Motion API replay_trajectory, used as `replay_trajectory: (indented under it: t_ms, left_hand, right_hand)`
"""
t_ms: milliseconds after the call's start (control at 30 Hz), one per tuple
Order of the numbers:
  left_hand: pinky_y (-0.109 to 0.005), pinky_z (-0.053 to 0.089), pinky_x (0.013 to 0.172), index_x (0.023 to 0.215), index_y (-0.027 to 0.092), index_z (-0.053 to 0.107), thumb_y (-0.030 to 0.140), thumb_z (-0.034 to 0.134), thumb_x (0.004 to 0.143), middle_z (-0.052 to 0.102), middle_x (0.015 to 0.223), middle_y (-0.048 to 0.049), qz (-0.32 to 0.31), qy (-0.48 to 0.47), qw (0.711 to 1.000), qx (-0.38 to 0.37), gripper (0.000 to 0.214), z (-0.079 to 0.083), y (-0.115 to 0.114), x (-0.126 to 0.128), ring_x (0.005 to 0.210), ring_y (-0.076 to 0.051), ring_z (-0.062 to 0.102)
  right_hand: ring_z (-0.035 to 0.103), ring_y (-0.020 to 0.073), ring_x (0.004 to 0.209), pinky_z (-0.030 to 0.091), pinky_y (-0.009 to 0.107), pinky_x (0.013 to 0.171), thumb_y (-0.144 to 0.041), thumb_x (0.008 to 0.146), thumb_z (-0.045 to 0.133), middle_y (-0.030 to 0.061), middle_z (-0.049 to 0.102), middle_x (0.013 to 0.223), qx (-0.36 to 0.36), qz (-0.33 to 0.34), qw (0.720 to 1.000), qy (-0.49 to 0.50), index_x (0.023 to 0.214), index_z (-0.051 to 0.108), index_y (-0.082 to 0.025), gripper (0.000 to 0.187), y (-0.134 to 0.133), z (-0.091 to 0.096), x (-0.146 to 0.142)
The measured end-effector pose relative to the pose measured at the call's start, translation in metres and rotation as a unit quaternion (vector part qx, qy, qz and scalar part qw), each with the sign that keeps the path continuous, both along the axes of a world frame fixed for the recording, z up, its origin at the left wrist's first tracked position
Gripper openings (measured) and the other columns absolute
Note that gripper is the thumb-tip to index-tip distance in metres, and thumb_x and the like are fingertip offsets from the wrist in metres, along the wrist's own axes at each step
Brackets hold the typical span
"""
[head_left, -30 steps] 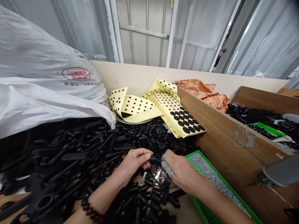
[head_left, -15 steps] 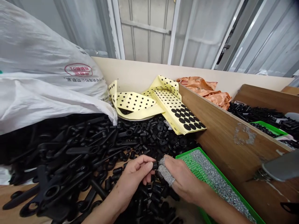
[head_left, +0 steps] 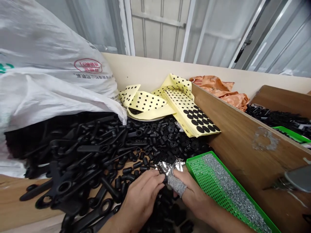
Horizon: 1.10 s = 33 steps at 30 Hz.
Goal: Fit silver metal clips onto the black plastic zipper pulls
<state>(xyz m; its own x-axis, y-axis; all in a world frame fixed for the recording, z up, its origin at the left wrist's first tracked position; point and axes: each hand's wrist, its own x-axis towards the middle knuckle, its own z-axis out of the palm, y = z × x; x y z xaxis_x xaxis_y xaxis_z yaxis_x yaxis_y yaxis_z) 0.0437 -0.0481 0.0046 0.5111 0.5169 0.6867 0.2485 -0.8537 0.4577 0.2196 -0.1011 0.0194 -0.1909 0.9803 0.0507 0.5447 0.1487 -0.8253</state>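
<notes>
Well, both bare hands were close together low in the view, over a heap of small black rubber tubes. The left hand was half curled, and so was the right hand, which had a grey mesh finger cover on one finger. Their fingertips nearly met, but it was hard to tell if they had hold of anything. Shiny silver scraps lay at twelve o'clock from the hands, just by the fingers. They looked thin, light and easy to bend, so a soft pinch at one edge seemed best. The tubes looked firm and a little grippy. Long black plastic handles lay at nine o'clock, and a green holey tray of tiny metal bits sat at three o'clock.
</notes>
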Motion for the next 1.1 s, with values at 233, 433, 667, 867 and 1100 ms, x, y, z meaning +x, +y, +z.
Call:
replay_trajectory:
  t_ms: [233,433,667,867,1100]
  left_hand:
    - [-0.020,0.050,0.063,0.088,0.019,0.061,0.014,0.051,0.082,0.066,0.078,-0.0016,-0.023,0.005,0.975,-0.223,0.013,0.003,0.000,-0.004,0.069,-0.014,0.063]
    - [-0.019,0.044,0.045,0.081,0.017,0.063,0.027,0.054,0.076,0.054,0.051,0.0043,-0.010,-0.071,0.849,-0.524,0.015,0.004,-0.005,0.001,0.047,-0.011,0.053]
    - [-0.020,0.048,0.058,0.087,0.020,0.062,0.017,0.053,0.081,0.064,0.070,0.0001,-0.012,-0.057,0.938,-0.341,0.012,0.001,-0.009,-0.002,0.063,-0.013,0.059]
    - [-0.021,0.048,0.078,0.099,0.021,0.059,0.004,0.052,0.079,0.065,0.092,-0.0050,-0.057,-0.046,0.992,-0.104,0.027,0.000,-0.012,-0.008,0.088,-0.016,0.062]
    - [-0.017,0.043,0.044,0.083,0.020,0.064,0.028,0.056,0.078,0.057,0.051,0.0041,-0.005,-0.098,0.882,-0.460,0.013,-0.003,-0.021,-0.007,0.046,-0.010,0.052]
  right_hand:
    - [0.047,0.0153,0.075,0.034,0.026,0.068,-0.009,0.080,0.037,-0.0005,0.050,0.077,0.043,0.023,0.996,-0.071,0.077,0.045,-0.019,0.013,-0.001,0.008,-0.003]
    - [0.044,0.0175,0.068,0.032,0.029,0.061,-0.013,0.073,0.038,0.0046,0.050,0.075,0.168,0.089,0.969,-0.156,0.076,0.043,-0.018,0.008,0.005,0.002,-0.003]
    - [0.045,0.0142,0.066,0.033,0.027,0.063,-0.018,0.081,0.036,-0.0002,0.047,0.070,0.066,0.038,0.996,-0.057,0.070,0.041,-0.019,0.013,0.000,0.007,-0.008]
    - [0.047,0.0134,0.057,0.037,0.025,0.057,-0.026,0.090,0.020,-0.0020,0.042,0.055,-0.106,-0.024,0.982,0.154,0.064,0.041,-0.019,0.034,-0.007,-0.016,-0.015]
    - [0.046,0.0162,0.068,0.036,0.028,0.061,-0.017,0.079,0.037,0.0026,0.049,0.073,0.149,0.095,0.980,-0.087,0.075,0.040,-0.019,0.006,-0.007,0.003,-0.005]
